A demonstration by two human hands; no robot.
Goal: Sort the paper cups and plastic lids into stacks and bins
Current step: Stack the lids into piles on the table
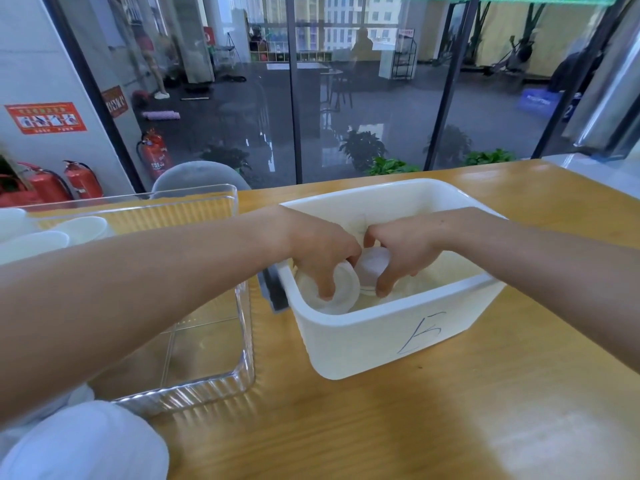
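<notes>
Both my hands reach into a white plastic bin (374, 341) marked with a handwritten letter, standing on the wooden table. My left hand (322, 247) grips a white paper cup (341, 292) lying on its side with its mouth toward me. My right hand (398, 251) grips a second white cup (369, 268) beside it, bottom end toward me. The two cups touch. More white cups (83, 228) lie at the far left, past a clear ribbed plastic bin (207, 386). What lies deeper in the white bin is hidden by my hands.
The wooden table (381, 427) runs to a glass wall behind. A dark grey object (273, 292) sits between the two bins. A white rounded thing (86, 445) is at the lower left corner. A grey chair back (201, 174) stands behind the clear bin.
</notes>
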